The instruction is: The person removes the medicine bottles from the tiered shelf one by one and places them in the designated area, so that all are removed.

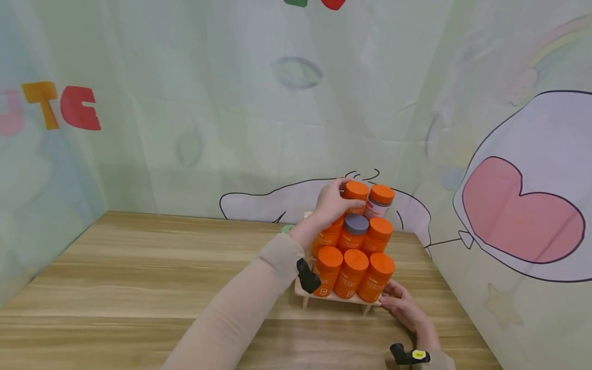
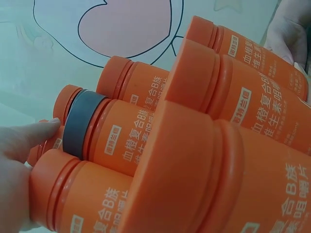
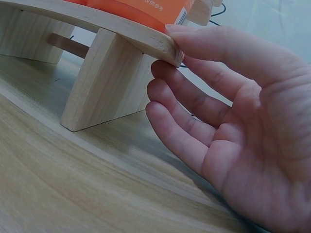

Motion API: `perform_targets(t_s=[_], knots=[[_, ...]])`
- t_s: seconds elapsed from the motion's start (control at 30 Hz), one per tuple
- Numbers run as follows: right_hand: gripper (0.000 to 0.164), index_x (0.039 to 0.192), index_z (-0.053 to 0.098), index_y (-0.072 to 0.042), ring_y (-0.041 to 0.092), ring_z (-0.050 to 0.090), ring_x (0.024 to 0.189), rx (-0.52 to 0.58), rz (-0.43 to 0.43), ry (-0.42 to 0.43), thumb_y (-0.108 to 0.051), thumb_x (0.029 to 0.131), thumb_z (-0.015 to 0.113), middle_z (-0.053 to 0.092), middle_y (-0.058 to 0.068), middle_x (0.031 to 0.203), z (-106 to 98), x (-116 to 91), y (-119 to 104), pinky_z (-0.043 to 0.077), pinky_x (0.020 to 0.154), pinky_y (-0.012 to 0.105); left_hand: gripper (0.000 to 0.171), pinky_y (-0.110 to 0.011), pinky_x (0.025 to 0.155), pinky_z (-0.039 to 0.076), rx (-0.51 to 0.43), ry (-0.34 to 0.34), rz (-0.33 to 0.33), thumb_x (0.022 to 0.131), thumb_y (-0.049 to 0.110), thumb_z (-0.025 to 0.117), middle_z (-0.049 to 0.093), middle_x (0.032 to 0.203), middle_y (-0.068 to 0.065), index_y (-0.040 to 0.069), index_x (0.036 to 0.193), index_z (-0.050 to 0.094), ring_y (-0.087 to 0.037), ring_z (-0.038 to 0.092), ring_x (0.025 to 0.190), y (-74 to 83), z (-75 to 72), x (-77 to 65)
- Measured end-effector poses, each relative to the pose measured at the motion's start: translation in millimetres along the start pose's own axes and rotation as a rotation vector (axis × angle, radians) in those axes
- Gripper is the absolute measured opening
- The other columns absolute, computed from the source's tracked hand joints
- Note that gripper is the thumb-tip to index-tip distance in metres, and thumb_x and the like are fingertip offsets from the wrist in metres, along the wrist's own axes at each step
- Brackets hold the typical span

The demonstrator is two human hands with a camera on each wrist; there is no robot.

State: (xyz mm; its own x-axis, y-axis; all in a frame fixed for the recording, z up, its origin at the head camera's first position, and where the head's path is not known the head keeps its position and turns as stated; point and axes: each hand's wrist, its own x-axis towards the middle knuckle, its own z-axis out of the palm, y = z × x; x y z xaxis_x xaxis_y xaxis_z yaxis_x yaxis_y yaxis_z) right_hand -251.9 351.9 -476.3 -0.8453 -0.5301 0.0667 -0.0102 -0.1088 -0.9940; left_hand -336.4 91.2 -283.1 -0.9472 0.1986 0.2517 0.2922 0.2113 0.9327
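1. A person's left hand (image 1: 334, 201) grips an orange bottle (image 1: 356, 190) near its cap, thumb on the near side, fingers reaching behind; this bottle is at the left of the back row on a stepped wooden rack (image 3: 104, 77), its base hidden from view
2. The right hand (image 3: 233, 111) pinches the rack's front right corner, thumb over the board, fingers curled below
3. The held bottle looks like smooth, rigid plastic: probably light, stiff, slightly slippery and hard to break; the best hold seems to be around the cap or just under it, since neighbours crowd its lower body
4. The rack shows 8 bottles in 3 rows: in front, 3 orange-capped bottles (image 1: 355, 277); in the middle, a grey-capped bottle (image 1: 355, 226) between a left-hand bottle (image 1: 326, 239) and a right-hand bottle (image 1: 379, 234), both with orange caps; at the back, the held bottle beside a pale-labelled bottle (image 1: 380, 198) with an orange cap
5. Every bottle is capped and its contents cannot be seen; Chinese print on the orange bodies suggests chewable vitamin tablets
6. The rack's legs stand on a wood-grained table (image 1: 139, 277)
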Motion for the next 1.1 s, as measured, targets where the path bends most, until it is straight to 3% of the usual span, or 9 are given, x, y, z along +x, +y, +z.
perform_targets(t_s=[0.4,0.9,1.1], knots=[[0.046,0.125,0.057,-0.031,0.005,0.059,0.109,0.015,-0.017,-0.014,0.002,0.098,0.041,0.062,-0.01,0.121,-1.6,-0.3,0.7,0.049,0.094,0.02,0.066,-0.039,0.101,0.05,-0.051,0.113,0.0,0.085,0.024,0.077,0.058,0.136,-0.007,0.012,0.143,0.047,-0.024,0.057,0.121,-0.5,-0.3,-2.6],[0.042,0.123,0.055,-0.032,0.004,0.058,0.109,0.008,0.018,0.008,0.0,0.098,0.044,0.06,-0.011,0.12,1.7,-1.5,-0.2,0.049,0.094,0.02,0.065,-0.039,0.101,0.05,-0.175,0.3,0.113,0.084,0.026,0.078,0.061,0.132,-0.009,0.009,0.141,0.05,-0.025,0.056,0.123,3.3,-4.2,-8.5],[0.045,0.125,0.056,-0.031,0.004,0.059,0.109,-0.005,0.001,0.003,0.001,0.098,0.042,0.061,-0.011,0.121,-2.5,0.3,1.4,0.049,0.095,0.02,0.065,-0.037,0.1,0.05,-0.197,0.339,0.148,0.084,0.025,0.078,0.061,0.132,-0.009,0.008,0.141,0.05,-0.024,0.056,0.121,5.9,-9.6,-7.1]])
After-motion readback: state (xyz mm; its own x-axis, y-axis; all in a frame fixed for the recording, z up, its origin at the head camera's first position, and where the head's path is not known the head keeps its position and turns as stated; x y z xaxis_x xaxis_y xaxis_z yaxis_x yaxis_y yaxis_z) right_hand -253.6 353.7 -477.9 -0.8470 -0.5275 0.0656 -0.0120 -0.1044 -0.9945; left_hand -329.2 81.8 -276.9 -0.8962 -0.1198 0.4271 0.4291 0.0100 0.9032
